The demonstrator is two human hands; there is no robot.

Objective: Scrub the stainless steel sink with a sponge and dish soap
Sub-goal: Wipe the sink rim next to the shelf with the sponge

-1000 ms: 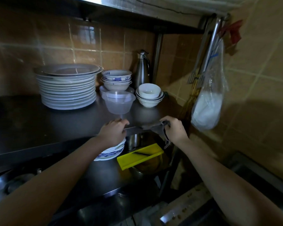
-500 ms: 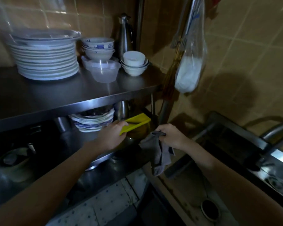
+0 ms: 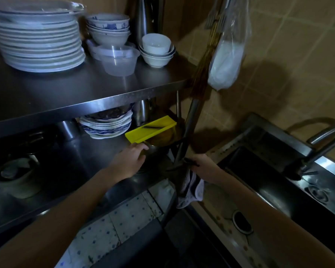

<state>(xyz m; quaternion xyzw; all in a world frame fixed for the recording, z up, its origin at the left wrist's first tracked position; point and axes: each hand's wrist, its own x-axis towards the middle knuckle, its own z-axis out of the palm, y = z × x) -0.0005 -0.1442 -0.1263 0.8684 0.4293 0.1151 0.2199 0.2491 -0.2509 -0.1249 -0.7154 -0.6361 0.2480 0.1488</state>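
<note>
The stainless steel sink (image 3: 278, 192) lies at the right, with its faucet (image 3: 325, 144) arching over the basin. My right hand (image 3: 205, 167) is closed on a grey cloth (image 3: 191, 188) that hangs down beside the rack's metal post (image 3: 188, 124). My left hand (image 3: 130, 161) reaches onto the lower shelf (image 3: 70, 182), fingers spread, just below a yellow slicer board (image 3: 151, 129); I see nothing in it. No sponge or dish soap is visible.
The upper shelf (image 3: 89, 93) carries stacked plates (image 3: 37, 37), bowls (image 3: 108, 28), small white bowls (image 3: 157, 49) and a clear tub (image 3: 118, 59). A plastic bag (image 3: 226, 59) hangs from the rack. Plates (image 3: 106, 124) and a pot (image 3: 17, 176) sit on the lower shelf. A floor drain (image 3: 242, 222) lies below.
The view has tilted down and right. My right hand has lowered the grey cloth from the upper shelf edge to beside the post. My left hand dropped to the lower shelf.
</note>
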